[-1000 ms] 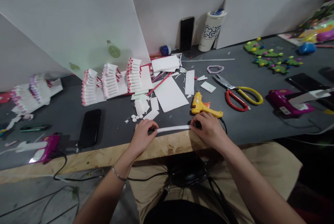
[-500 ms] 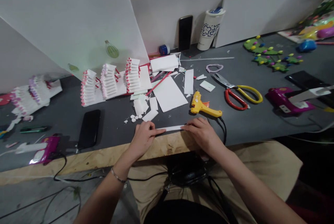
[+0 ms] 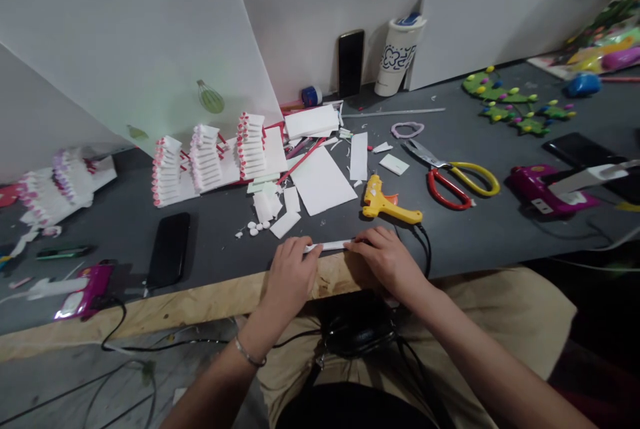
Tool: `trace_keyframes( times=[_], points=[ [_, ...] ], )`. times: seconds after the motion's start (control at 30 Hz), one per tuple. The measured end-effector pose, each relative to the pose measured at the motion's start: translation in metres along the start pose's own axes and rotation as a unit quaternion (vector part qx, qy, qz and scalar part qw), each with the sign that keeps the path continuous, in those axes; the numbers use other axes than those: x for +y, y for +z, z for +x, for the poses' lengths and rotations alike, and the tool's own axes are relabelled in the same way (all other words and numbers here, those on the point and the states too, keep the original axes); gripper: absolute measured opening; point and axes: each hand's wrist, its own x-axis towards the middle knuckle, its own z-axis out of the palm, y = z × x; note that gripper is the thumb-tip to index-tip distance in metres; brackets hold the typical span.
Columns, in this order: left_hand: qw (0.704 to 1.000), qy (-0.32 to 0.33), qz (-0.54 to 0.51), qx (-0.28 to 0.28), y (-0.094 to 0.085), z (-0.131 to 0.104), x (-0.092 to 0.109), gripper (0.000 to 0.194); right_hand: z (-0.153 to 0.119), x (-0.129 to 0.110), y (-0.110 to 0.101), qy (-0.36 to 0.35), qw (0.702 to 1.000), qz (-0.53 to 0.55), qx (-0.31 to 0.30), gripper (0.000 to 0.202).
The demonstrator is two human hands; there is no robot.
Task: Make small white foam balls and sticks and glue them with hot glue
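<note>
A narrow white strip [image 3: 334, 245], folded or rolled, lies along the table's front edge between my hands. My left hand [image 3: 294, 271] grips its left end with thumb and fingers. At the right end, my right hand [image 3: 384, 254] pinches it between thumb and fingertips. Just beyond are a yellow glue gun [image 3: 390, 207], a white sheet [image 3: 325, 182] and small white foam-like pieces [image 3: 285, 224]. Several little white balls [image 3: 254, 228] sit left of those pieces. Whether the strip is paper or foam I cannot tell.
Scissors with red and yellow handles [image 3: 453, 179] lie open to the right. A black phone [image 3: 169, 250] is at the left. Rows of red-tipped white pieces [image 3: 167, 172] stand behind it. A tumbler [image 3: 397, 59] is at the back. A cord [image 3: 426, 249] runs off the front edge.
My left hand has slid right along the strip, closer to my right hand, and now covers more of the strip's left part. My right hand stays nearly in place.
</note>
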Motion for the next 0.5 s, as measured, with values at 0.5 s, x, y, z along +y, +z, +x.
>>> trace_keyframes(
  times=[0.5],
  points=[
    [0.999, 0.024, -0.027, 0.024, 0.038, -0.005, 0.044, 0.036, -0.001, -0.001, -0.001, 0.003, 1.000, -0.006, -0.011, 0.030]
  ],
)
